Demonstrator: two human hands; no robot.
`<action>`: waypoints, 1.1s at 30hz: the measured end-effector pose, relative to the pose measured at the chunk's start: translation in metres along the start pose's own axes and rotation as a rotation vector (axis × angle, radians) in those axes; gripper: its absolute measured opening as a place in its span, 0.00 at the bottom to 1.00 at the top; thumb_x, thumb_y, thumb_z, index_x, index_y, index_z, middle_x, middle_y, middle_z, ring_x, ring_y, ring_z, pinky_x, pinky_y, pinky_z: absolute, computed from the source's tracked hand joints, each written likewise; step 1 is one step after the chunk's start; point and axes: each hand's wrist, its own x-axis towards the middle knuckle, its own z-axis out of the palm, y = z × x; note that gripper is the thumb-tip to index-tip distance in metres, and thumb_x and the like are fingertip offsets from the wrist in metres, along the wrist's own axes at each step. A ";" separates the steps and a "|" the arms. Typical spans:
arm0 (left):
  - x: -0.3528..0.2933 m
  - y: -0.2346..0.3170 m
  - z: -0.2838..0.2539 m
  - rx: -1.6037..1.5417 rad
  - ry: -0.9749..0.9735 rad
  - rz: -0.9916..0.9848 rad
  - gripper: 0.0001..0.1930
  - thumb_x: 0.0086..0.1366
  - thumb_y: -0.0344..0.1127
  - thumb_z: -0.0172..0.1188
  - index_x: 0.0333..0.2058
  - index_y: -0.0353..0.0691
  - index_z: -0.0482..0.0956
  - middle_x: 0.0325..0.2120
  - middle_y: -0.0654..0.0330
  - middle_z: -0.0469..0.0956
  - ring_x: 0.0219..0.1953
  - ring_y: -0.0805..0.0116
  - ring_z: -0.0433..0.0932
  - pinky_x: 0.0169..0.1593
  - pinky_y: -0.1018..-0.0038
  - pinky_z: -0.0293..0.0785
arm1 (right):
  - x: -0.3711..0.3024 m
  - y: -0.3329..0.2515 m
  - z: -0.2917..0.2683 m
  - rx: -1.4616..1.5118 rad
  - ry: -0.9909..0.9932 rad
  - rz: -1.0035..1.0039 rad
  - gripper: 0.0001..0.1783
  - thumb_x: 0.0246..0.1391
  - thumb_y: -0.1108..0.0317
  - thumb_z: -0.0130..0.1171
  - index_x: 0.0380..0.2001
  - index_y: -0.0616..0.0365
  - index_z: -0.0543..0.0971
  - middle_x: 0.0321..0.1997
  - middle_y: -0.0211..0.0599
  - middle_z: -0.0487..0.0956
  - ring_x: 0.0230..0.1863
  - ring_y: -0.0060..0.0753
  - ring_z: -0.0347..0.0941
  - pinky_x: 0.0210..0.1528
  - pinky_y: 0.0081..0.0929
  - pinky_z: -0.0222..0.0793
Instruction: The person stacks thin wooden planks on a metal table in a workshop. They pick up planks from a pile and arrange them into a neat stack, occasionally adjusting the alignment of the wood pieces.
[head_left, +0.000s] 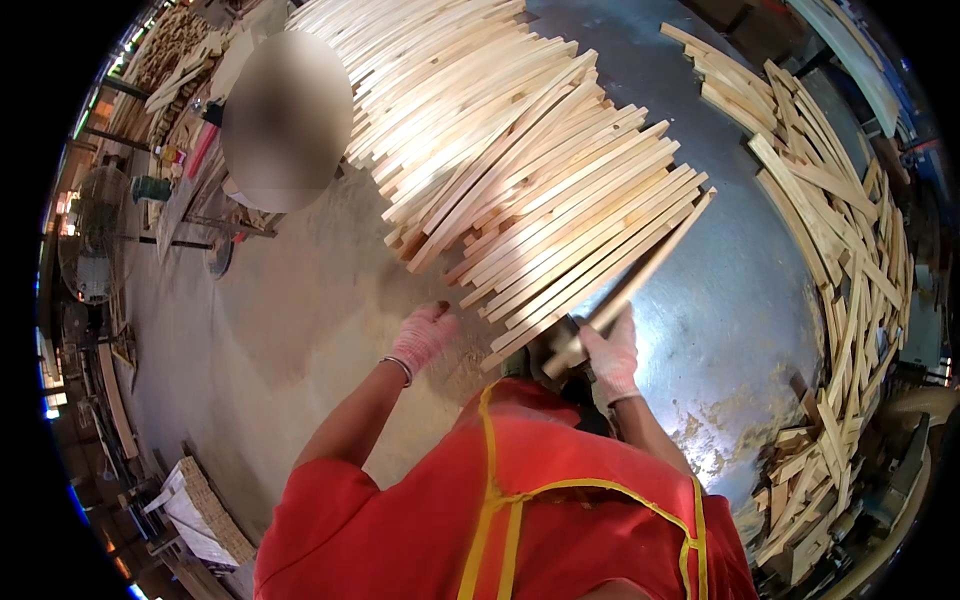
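My right hand [612, 358], in a whitish-pink knit glove, is closed on a wooden strip [640, 278]. The strip slants from near my body up to the right, along the near side of a long row of pale wooden strips [570, 225]; its near end is blurred. My left hand [425, 340], gloved alike, hangs to the left of the row's near end. It is loosely curled with the thumb apart, and no object shows in it. A dark thing [550, 345] under the strip's near end is mostly hidden.
Loose wooden pieces [835, 240] lie in a heap along the right side. A bare floor [270, 310] stretches to the left. A person with a blurred head [288, 120] is at the upper left, near a fan [95, 235]. A wrapped stack [205, 510] sits at the lower left.
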 end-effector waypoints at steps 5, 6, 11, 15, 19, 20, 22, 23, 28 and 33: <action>0.033 0.038 0.014 -0.871 0.110 -0.207 0.27 0.72 0.55 0.65 0.61 0.43 0.82 0.50 0.57 0.85 0.49 0.64 0.83 0.52 0.65 0.79 | 0.048 0.017 -0.029 0.598 -0.560 0.046 0.47 0.60 0.72 0.66 0.79 0.65 0.58 0.69 0.51 0.76 0.69 0.39 0.75 0.70 0.31 0.69; 0.047 0.036 0.016 -0.992 0.085 -0.230 0.26 0.72 0.54 0.67 0.61 0.45 0.82 0.48 0.59 0.85 0.47 0.65 0.83 0.49 0.65 0.79 | 0.048 0.027 -0.042 0.761 -0.574 0.056 0.44 0.61 0.75 0.64 0.79 0.65 0.60 0.68 0.49 0.77 0.66 0.37 0.76 0.69 0.29 0.70; 0.070 0.033 0.036 -1.220 0.071 -0.205 0.21 0.71 0.47 0.70 0.58 0.46 0.83 0.43 0.64 0.85 0.44 0.68 0.82 0.44 0.67 0.79 | 0.048 0.063 -0.132 0.642 -0.322 0.172 0.43 0.62 0.77 0.64 0.78 0.66 0.61 0.66 0.49 0.77 0.65 0.34 0.75 0.68 0.29 0.71; 0.073 0.024 -0.001 -0.976 -0.093 -0.101 0.17 0.71 0.36 0.70 0.55 0.38 0.84 0.46 0.61 0.86 0.47 0.67 0.83 0.51 0.66 0.81 | 0.075 0.165 -0.235 0.547 0.089 0.060 0.41 0.64 0.73 0.65 0.78 0.63 0.62 0.74 0.50 0.74 0.64 0.36 0.77 0.66 0.30 0.74; 0.074 0.060 0.003 -1.147 -0.046 -0.148 0.19 0.73 0.40 0.69 0.57 0.36 0.83 0.52 0.57 0.83 0.51 0.67 0.82 0.57 0.70 0.80 | 0.061 0.234 -0.362 -0.856 0.730 0.221 0.43 0.59 0.46 0.67 0.70 0.61 0.72 0.64 0.60 0.79 0.58 0.52 0.78 0.59 0.48 0.73; 0.072 0.064 0.005 -1.163 -0.025 -0.136 0.21 0.74 0.41 0.69 0.58 0.35 0.82 0.53 0.56 0.83 0.53 0.67 0.82 0.58 0.70 0.79 | 0.051 0.234 -0.381 -0.984 0.730 0.538 0.44 0.57 0.43 0.68 0.69 0.60 0.74 0.64 0.60 0.79 0.62 0.57 0.77 0.63 0.51 0.72; 0.073 0.055 0.005 -1.040 -0.082 -0.102 0.24 0.77 0.45 0.66 0.62 0.35 0.79 0.56 0.56 0.82 0.55 0.66 0.81 0.60 0.70 0.78 | 0.018 0.243 -0.383 -0.775 0.656 0.877 0.45 0.63 0.49 0.65 0.76 0.59 0.63 0.77 0.53 0.67 0.74 0.58 0.67 0.73 0.49 0.67; 0.081 0.041 -0.001 -0.890 -0.152 -0.073 0.25 0.78 0.46 0.63 0.64 0.36 0.77 0.58 0.57 0.81 0.55 0.65 0.80 0.61 0.69 0.78 | 0.009 0.290 -0.382 -0.658 0.640 0.820 0.45 0.63 0.53 0.64 0.78 0.58 0.60 0.78 0.52 0.65 0.75 0.59 0.66 0.74 0.49 0.67; 0.078 0.057 -0.018 -0.673 -0.270 -0.110 0.28 0.76 0.50 0.66 0.65 0.36 0.78 0.57 0.59 0.82 0.59 0.68 0.78 0.64 0.68 0.74 | -0.009 0.256 -0.311 -0.086 0.739 0.508 0.51 0.61 0.76 0.62 0.83 0.52 0.49 0.80 0.55 0.63 0.75 0.58 0.66 0.75 0.45 0.66; 0.087 0.088 0.002 -0.897 -0.125 -0.088 0.30 0.74 0.55 0.67 0.64 0.40 0.78 0.56 0.64 0.83 0.57 0.66 0.80 0.63 0.69 0.76 | -0.012 0.202 -0.195 0.646 0.387 0.287 0.54 0.59 0.84 0.59 0.85 0.49 0.48 0.61 0.43 0.79 0.50 0.40 0.78 0.55 0.37 0.78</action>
